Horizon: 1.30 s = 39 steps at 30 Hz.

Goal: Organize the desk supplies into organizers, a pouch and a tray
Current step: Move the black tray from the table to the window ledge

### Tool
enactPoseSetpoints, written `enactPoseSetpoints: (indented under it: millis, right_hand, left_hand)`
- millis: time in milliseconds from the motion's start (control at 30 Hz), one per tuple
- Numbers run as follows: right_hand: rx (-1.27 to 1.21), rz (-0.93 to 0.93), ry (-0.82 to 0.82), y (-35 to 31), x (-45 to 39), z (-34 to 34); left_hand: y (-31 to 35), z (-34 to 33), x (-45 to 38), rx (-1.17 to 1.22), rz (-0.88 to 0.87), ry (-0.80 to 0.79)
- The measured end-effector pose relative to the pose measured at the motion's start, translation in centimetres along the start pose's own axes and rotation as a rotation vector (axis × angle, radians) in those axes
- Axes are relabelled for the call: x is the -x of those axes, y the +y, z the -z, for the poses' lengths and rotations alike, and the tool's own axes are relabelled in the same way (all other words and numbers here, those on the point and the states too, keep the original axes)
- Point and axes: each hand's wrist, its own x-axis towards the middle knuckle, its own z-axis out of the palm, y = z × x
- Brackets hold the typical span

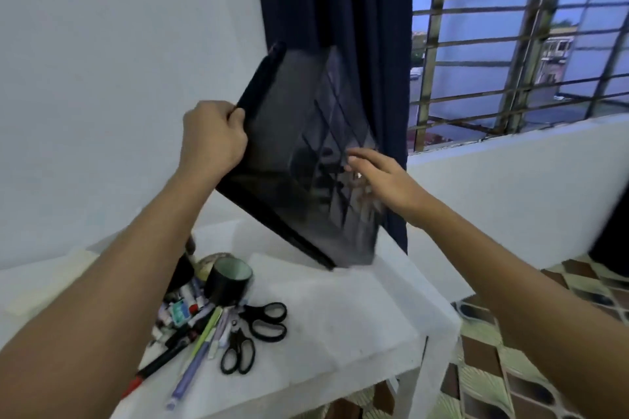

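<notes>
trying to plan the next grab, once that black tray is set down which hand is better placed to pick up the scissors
Probably the right hand. Its fingers lie open against the black tray, holding nothing, so it can leave first. The left hand grips the tray's edge and carries it. The scissors lie on the white table, below the tray.

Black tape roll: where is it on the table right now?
In the head view, the black tape roll stands left of centre on the white table, behind the two black-handled scissors and beside the pile of pens.

- Black tray (289, 160), faint grid pattern
- White table (340, 316) below the tray
- Black scissors (265, 320)
- Black tape roll (229, 279)
- Navy curtain (340, 10) behind the tray
</notes>
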Motion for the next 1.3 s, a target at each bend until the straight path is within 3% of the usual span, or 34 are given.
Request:
enactPoseSetpoints:
  millis: [100, 233, 367, 433, 533, 600, 867, 1167, 1300]
  right_hand:
    - [-0.224, -0.068, 0.025, 0.0, -0.3, 2.6]
    - [-0.367, -0.097, 0.249, 0.6, 0.0, 4.1]
    - [-0.306, -0.075, 0.298, 2.9, 0.9, 5.4]
    - [-0.251, -0.150, 0.305, 4.2, 1.0, 6.5]
    - [-0.333, -0.292, 0.276, 6.9, 0.8, 9.0]
    - [-0.354, -0.328, 0.293, 9.0, 0.7, 10.6]
    - [-0.375, -0.624, 0.167, 14.0, 2.2, 14.5]
    - [-0.384, -0.668, 0.175, 18.2, 2.1, 16.5]
    - [-0.319, -0.713, 0.220, 20.2, 2.0, 15.8]
  left_hand:
    - [3.8, -1.2, 1.0, -0.142, -0.246, 0.009]
    - [7.5, -3.4, 3.5, -0.318, -0.292, -0.050]
    - [11.6, -6.5, 5.6, -0.425, -0.316, -0.099]
    - [13.4, -7.9, 5.6, -0.203, -0.222, -0.221]
    - [15.5, -9.9, 5.2, 0.295, 0.118, -0.616]
    - [16.0, -12.0, 5.7, 0.462, 0.284, -0.774]
    - [18.2, -21.4, 11.8, 0.420, 0.356, -0.984]
    - [17.6, -26.9, 17.3, 0.344, 0.312, -1.097]
    - [16.0, -27.5, 17.4, 0.363, 0.386, -1.099]
